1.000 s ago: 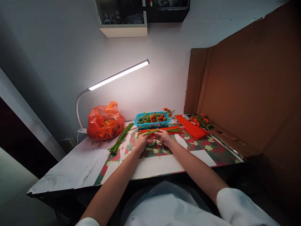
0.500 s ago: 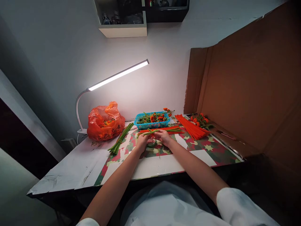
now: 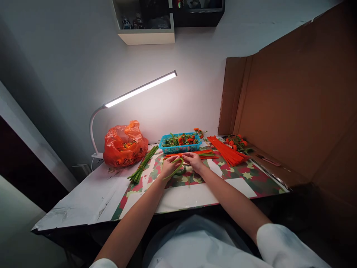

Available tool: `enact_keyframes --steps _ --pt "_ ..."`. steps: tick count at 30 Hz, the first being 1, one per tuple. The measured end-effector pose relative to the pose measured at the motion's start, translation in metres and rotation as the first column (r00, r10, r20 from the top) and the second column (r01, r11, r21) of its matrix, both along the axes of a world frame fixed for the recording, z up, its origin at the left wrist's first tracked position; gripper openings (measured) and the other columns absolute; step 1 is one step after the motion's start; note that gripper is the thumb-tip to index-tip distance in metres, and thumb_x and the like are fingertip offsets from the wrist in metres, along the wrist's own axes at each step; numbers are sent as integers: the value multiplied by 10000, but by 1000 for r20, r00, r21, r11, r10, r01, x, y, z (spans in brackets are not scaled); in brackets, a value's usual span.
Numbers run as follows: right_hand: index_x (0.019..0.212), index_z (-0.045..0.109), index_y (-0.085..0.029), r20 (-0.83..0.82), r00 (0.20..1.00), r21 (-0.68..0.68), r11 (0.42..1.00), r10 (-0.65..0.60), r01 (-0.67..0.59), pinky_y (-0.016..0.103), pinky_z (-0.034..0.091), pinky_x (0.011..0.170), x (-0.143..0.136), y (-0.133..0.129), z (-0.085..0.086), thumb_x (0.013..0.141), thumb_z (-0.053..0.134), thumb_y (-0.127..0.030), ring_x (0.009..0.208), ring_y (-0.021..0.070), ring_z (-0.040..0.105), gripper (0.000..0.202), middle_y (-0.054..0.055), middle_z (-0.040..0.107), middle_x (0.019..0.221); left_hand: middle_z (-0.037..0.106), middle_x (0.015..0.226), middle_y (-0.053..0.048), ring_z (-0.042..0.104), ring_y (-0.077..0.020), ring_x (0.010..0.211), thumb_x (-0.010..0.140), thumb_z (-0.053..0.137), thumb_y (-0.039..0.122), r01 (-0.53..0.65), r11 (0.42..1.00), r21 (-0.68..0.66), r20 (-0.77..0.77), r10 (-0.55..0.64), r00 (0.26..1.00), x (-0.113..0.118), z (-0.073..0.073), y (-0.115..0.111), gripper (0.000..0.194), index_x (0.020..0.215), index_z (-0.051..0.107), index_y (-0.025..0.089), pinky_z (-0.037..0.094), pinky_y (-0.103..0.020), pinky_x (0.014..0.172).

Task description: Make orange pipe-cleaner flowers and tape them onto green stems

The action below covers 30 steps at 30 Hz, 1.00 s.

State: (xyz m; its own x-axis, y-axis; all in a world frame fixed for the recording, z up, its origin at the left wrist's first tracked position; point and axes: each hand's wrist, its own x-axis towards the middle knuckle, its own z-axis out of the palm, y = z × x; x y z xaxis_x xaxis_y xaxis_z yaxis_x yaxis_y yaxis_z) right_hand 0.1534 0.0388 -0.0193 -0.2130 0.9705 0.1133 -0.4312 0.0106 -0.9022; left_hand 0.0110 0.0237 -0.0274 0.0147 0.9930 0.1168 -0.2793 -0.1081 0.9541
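Observation:
My left hand (image 3: 169, 166) is closed around a green pipe cleaner (image 3: 178, 170), which bends in a curve with one end hanging toward my left wrist. My right hand (image 3: 192, 160) pinches at the upper part of the curve, its fingertips almost meeting the left ones. A spot of orange shows between the fingertips; whether it is held or lies behind them I cannot tell. Just below the hands sits a roll of green tape (image 3: 182, 171), partly covered. Behind them lie loose orange and green pipe cleaners (image 3: 208, 153).
A tied green bundle (image 3: 142, 165) and an orange plastic bag (image 3: 125, 145) are on the left. At the back stands a blue basket (image 3: 180, 149) of orange flowers. An orange bundle (image 3: 227, 150) and more flowers (image 3: 237, 143) lie right, beside a cardboard wall (image 3: 290, 104). A lamp (image 3: 141, 89) shines above.
The green pipe cleaner pointed up and across between the hands before; now it curves over and hangs down toward the left wrist. Both hands have stayed nearly in place.

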Motion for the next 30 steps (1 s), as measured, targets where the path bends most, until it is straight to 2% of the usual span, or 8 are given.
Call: enact_keyframes --steps 6,10,17,21,27,30 --pt "706 711 -157 -34 998 -58 997 48 -50 273 511 722 3 2 1 380 889 -368 645 120 636 427 17 700 687 710 771 -71 650 -141 663 478 875 363 54 998 17 74 -55 996 1 5 -6 447 800 700 107 529 -267 677" --pt "706 704 -158 -68 996 -92 994 58 -64 272 511 694 3 4 -1 381 901 -312 623 119 630 410 13 688 667 705 804 -75 654 -146 676 514 860 328 44 999 2 84 -44 995 1 4 -5 391 792 683 118 534 -281 695" --pt "700 690 -159 -60 994 -87 991 93 -98 263 514 684 2 7 -3 390 903 -268 639 124 640 391 18 699 693 705 745 -62 642 -136 625 569 830 367 46 993 -107 62 -39 997 0 7 -5 332 767 694 138 534 -246 617" --pt "698 686 -159 -67 992 -70 991 109 -113 272 513 688 2 7 -4 393 901 -273 643 129 643 390 20 703 699 703 715 -52 634 -118 601 524 857 375 68 993 -97 68 -62 996 0 11 -9 370 750 703 126 523 -219 598" --pt "670 682 -159 -88 992 -121 987 91 -101 231 500 638 3 5 -2 335 913 -243 608 108 635 416 -5 686 648 706 731 -68 626 -122 613 446 878 425 87 994 -59 54 -84 995 0 9 -9 477 763 717 108 509 -229 609" --pt "677 685 -161 -79 993 -132 986 90 -100 221 506 642 4 3 0 384 908 -231 607 104 638 375 -4 691 650 699 704 -68 618 -119 586 437 873 455 79 996 -50 44 -77 996 0 7 -8 503 757 714 100 507 -227 586"
